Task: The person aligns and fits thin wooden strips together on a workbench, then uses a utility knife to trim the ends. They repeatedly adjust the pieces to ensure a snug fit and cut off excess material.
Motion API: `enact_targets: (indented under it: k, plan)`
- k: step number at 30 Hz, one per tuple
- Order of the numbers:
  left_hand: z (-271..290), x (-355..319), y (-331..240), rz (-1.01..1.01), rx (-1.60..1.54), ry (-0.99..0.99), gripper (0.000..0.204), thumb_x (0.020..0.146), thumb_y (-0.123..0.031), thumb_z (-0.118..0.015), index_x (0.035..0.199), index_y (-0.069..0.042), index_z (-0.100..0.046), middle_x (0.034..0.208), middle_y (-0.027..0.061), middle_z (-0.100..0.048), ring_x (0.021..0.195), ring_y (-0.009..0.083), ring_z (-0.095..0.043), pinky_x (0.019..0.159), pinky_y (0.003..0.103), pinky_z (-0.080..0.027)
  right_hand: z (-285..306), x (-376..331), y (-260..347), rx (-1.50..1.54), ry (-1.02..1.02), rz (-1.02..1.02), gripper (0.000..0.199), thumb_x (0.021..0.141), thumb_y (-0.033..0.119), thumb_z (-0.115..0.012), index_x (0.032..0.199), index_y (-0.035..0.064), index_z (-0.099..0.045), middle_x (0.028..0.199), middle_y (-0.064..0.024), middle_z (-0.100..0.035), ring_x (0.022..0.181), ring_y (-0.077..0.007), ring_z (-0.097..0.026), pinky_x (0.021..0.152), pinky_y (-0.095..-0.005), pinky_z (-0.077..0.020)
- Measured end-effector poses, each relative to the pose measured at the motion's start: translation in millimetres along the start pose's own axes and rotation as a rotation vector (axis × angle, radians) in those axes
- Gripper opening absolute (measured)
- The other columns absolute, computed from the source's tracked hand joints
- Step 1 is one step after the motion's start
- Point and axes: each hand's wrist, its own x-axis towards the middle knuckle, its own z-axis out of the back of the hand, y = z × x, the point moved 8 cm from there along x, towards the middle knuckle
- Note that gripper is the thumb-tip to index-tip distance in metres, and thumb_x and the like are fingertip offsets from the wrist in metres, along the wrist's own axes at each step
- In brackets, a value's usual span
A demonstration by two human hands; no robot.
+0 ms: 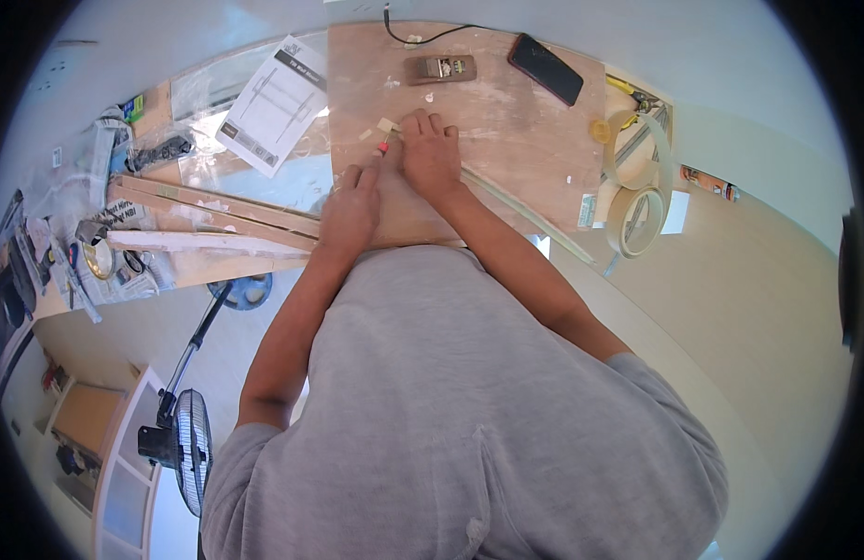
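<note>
My left hand (351, 211) is low over the brown wooden board (525, 140), its fingers bent and close around a small red-tipped thing (382, 147) too small to name. Beside it, my right hand (430, 157) rests on the board with curled fingers; what they hold, if anything, is hidden. Just past the fingertips lie a small pale flat piece (387, 125) and a smaller pale scrap (365, 134). A long pale narrow strip (530, 217) runs from beneath my right wrist toward the near right edge.
A hand plane (440, 69) and a dark phone (546, 69) lie at the back. Rolls of pale edging (635, 222) hang at the right. Leftward are a printed sheet (273, 105), wooden strips (217, 207) and cluttered tools (63, 257). A fan (191, 448) stands below left.
</note>
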Motion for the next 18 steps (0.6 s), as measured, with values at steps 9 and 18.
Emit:
enact_targets:
  k: [9, 18]
  plan:
    - [12, -21, -2, 0.011, -0.034, -0.035, 0.051, 0.099, -0.008, -0.060, 0.150, -0.009, -0.053, 0.109, 0.0207, -0.063, 0.086, 0.0463, -0.067, 0.073, 0.056, -0.056, 3, -1, 4, 0.034, 0.037, 0.017, 0.027, 0.087, 0.015, -0.065, 0.113, 0.0087, -0.061, 0.122, -0.0103, -0.061, 0.113, -0.0303, -0.059, 0.090, -0.0481, -0.0423]
    - [22, -7, -5, 0.055, -0.097, -0.114, 0.048, 0.098, -0.008, -0.061, 0.146, -0.008, -0.057, 0.109, 0.0210, -0.064, 0.089, 0.0470, -0.066, 0.076, 0.055, -0.055, 4, -1, 3, 0.015, -0.021, 0.042, 0.028, 0.088, 0.015, -0.066, 0.114, 0.0092, -0.061, 0.119, -0.0089, -0.061, 0.113, -0.0290, -0.059, 0.089, -0.0476, -0.0430]
